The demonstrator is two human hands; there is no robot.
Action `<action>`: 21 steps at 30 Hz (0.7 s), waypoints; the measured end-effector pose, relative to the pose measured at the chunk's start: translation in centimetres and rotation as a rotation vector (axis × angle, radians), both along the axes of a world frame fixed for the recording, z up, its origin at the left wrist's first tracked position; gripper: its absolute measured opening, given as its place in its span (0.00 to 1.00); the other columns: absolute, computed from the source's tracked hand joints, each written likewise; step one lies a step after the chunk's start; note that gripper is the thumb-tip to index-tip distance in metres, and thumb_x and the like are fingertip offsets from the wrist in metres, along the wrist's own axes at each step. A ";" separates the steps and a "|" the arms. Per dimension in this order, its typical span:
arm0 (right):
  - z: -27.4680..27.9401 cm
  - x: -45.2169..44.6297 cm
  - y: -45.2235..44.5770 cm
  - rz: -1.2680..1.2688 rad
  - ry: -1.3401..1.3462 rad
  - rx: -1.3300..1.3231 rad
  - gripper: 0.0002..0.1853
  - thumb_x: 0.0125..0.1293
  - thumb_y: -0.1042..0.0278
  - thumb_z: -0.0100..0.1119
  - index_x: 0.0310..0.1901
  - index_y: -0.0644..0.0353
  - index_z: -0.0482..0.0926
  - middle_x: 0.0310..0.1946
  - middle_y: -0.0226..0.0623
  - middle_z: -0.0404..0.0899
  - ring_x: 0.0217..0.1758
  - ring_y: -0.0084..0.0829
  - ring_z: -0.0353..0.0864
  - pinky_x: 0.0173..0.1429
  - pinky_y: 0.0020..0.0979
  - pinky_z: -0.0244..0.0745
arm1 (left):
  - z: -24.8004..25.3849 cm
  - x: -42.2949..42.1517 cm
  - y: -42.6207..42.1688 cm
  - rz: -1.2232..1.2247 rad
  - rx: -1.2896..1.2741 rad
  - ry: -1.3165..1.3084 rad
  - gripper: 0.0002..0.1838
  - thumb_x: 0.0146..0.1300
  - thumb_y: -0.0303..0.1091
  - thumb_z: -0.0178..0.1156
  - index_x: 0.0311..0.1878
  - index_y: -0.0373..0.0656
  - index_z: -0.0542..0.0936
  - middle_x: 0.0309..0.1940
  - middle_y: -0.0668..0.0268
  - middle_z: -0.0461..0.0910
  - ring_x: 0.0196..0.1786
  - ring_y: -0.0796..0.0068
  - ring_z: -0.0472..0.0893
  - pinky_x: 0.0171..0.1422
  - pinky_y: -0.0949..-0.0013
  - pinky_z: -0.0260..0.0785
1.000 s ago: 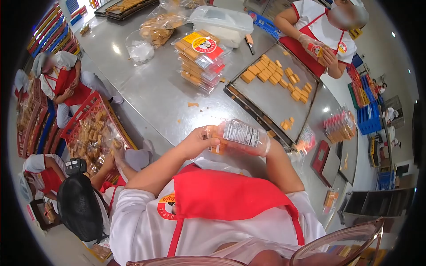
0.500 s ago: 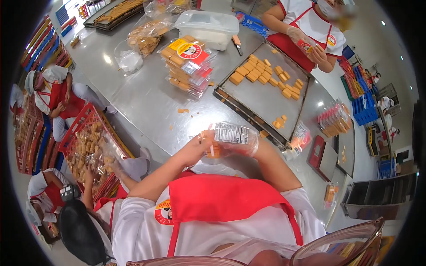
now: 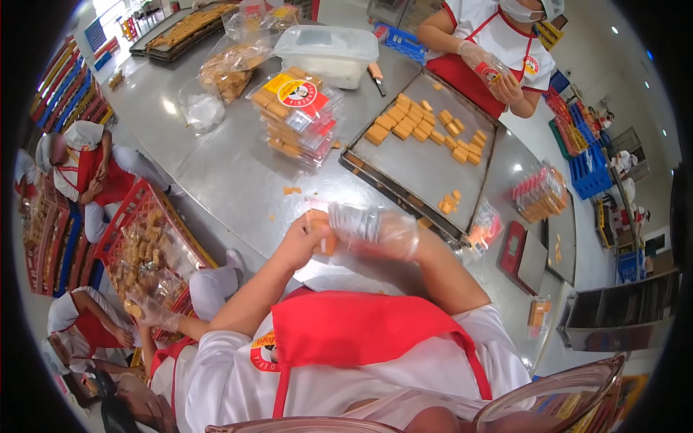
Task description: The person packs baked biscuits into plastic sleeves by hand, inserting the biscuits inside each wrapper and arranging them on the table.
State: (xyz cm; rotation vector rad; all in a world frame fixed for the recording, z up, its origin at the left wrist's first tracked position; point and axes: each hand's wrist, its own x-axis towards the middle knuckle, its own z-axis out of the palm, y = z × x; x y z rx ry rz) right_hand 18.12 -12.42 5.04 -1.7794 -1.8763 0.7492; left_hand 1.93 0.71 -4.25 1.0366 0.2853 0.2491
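Observation:
In front of my chest I hold a clear plastic bag (image 3: 354,221) with a printed label and some golden biscuits (image 3: 328,244) at its left end. My left hand (image 3: 307,234), bare, is closed around that end, its thumb pressed on the bag. On the other end is my right hand (image 3: 399,234), in a clear glove and smeared by motion; its fingers are partly hidden by the plastic. Beyond my hands stands a stack of filled biscuit packs (image 3: 297,115). To the right lies a metal baking tray (image 3: 426,169) with loose biscuits.
A lidded plastic tub (image 3: 328,54), a knife (image 3: 377,79) and a bag with white contents (image 3: 201,107) are on the metal table (image 3: 216,187). Packs (image 3: 540,193) and a red scale (image 3: 514,249) sit right. Co-workers stand across and left, by a red crate (image 3: 189,245).
The bag has tilted and moved slightly left, its label now blurred. My left hand has shifted left and lower. The co-worker's gloved hand at the left crate has moved down and left.

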 end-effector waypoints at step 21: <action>-3.7 13.6 4.3 -0.762 -0.367 0.086 0.06 0.53 0.67 0.51 0.31 0.59 0.70 0.32 0.49 0.74 0.37 0.46 0.74 0.40 0.38 0.68 | -0.9 0.9 0.4 0.184 -0.082 -0.085 0.12 0.57 0.31 0.56 0.43 0.40 0.71 0.34 0.68 0.75 0.35 0.79 0.76 0.40 0.75 0.70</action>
